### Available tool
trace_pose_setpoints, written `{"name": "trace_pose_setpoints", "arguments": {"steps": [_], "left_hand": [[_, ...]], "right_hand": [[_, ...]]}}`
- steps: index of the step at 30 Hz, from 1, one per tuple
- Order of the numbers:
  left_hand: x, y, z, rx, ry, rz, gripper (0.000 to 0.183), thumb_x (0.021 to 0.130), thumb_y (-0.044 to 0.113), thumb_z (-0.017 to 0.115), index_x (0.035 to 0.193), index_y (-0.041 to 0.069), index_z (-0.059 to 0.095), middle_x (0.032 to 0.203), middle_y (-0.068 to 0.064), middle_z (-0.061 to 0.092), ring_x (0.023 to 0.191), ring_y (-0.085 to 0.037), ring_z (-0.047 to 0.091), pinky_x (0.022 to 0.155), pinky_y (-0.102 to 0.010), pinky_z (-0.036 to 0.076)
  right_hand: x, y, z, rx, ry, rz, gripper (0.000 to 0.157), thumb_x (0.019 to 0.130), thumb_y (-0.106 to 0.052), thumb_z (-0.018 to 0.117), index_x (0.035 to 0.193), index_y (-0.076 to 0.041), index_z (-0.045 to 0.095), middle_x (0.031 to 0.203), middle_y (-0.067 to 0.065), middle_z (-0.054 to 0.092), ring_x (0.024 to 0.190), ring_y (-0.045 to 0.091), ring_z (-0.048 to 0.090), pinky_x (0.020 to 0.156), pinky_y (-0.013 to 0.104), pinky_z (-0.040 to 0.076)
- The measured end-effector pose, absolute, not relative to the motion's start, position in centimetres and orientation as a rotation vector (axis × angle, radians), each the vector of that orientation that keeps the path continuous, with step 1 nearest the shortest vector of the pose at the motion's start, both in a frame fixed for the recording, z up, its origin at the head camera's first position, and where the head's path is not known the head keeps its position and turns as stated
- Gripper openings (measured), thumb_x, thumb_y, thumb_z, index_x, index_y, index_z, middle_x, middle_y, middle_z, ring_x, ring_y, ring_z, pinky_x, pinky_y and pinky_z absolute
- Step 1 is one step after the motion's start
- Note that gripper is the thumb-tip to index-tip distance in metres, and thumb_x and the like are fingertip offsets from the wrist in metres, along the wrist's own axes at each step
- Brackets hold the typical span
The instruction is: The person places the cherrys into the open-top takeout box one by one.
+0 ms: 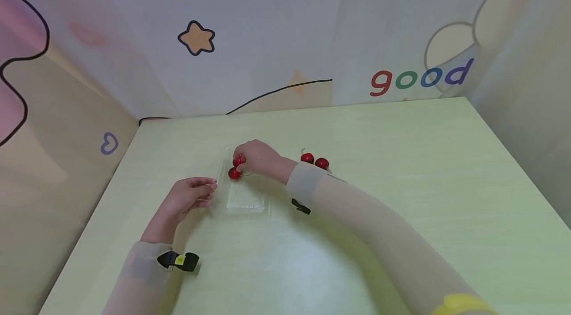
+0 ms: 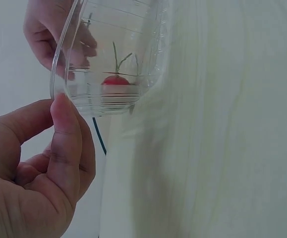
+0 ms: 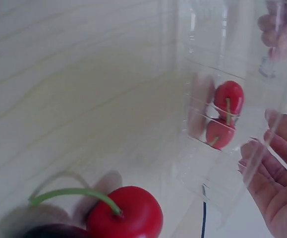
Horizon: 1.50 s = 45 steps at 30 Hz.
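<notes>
A clear plastic container (image 1: 246, 206) lies on the table with two red cherries (image 1: 234, 173) at its far end. In the left wrist view, my left hand (image 2: 44, 163) pinches the container's near rim between thumb and finger. Over the far end is my right hand (image 1: 258, 157), its relaxed fingers just above the cherries. Through the clear wall, the right wrist view shows both cherries (image 3: 228, 98) side by side with green stems, a small gap between them and the right fingertips (image 3: 252, 148).
Right of the container, a cherry (image 1: 307, 157) and another cherry (image 1: 322, 163) lie on the pale table (image 1: 424, 171), close by my right forearm. A printed cloth (image 1: 276, 32) hangs behind the table.
</notes>
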State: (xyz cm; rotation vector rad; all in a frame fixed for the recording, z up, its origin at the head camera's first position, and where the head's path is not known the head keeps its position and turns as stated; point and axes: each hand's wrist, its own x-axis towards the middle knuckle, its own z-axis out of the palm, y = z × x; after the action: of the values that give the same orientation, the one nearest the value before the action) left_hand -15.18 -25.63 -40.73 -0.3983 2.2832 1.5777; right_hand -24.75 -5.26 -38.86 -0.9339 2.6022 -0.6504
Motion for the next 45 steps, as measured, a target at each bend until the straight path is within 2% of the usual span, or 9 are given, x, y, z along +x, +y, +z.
{"name": "trace_pose_setpoints", "arguments": {"steps": [7, 15, 27, 37, 45], "left_hand": [[-15.1, -25.5, -40.6, -0.412, 2.311, 1.524, 0.044, 0.104, 0.02, 0.06, 0.14, -0.005, 0.054, 0.101, -0.001, 0.069, 0.08, -0.009, 0.06, 0.07, -0.018, 0.058], [-15.1, -25.3, -40.4, -0.422, 2.313, 1.515, 0.044, 0.104, 0.018, 0.06, 0.141, -0.006, 0.054, 0.104, -0.004, 0.069, 0.081, -0.009, 0.06, 0.07, -0.018, 0.058], [-15.1, -25.3, -40.5, -0.421, 2.316, 1.528, 0.044, 0.104, 0.018, 0.06, 0.141, -0.006, 0.054, 0.102, -0.003, 0.068, 0.081, -0.01, 0.06, 0.069, -0.018, 0.058], [-14.9, -25.7, -40.5, -0.399, 2.295, 1.575, 0.044, 0.102, 0.018, 0.063, 0.137, -0.007, 0.056, 0.096, 0.0, 0.068, 0.078, -0.009, 0.06, 0.068, -0.018, 0.058], [-14.9, -25.5, -40.6, -0.418, 2.299, 1.559, 0.044, 0.103, 0.017, 0.06, 0.139, -0.007, 0.054, 0.097, 0.0, 0.067, 0.079, -0.008, 0.059, 0.069, -0.017, 0.058]], "right_hand": [[-24.3, -3.4, -37.4, -0.913, 2.565, -0.822, 0.03, 0.1, -0.021, 0.067, 0.127, -0.008, 0.069, 0.119, 0.009, 0.073, 0.106, 0.023, 0.065, 0.094, 0.031, 0.055], [-24.0, -0.7, -36.2, -0.906, 2.537, -0.943, 0.033, 0.1, -0.022, 0.066, 0.132, -0.01, 0.067, 0.123, 0.009, 0.073, 0.113, 0.023, 0.067, 0.097, 0.032, 0.057], [-22.6, 4.2, -34.1, -1.032, 2.578, -1.011, 0.03, 0.099, -0.018, 0.067, 0.127, -0.006, 0.068, 0.114, 0.009, 0.074, 0.104, 0.023, 0.068, 0.095, 0.034, 0.059], [-21.9, 7.3, -33.9, -0.936, 2.598, -1.05, 0.032, 0.099, -0.019, 0.068, 0.129, -0.008, 0.068, 0.118, 0.008, 0.073, 0.102, 0.023, 0.069, 0.091, 0.037, 0.06], [-21.0, 9.9, -34.4, -0.849, 2.631, -1.09, 0.03, 0.098, -0.017, 0.068, 0.126, -0.005, 0.068, 0.114, 0.011, 0.074, 0.1, 0.025, 0.07, 0.093, 0.042, 0.059]]}}
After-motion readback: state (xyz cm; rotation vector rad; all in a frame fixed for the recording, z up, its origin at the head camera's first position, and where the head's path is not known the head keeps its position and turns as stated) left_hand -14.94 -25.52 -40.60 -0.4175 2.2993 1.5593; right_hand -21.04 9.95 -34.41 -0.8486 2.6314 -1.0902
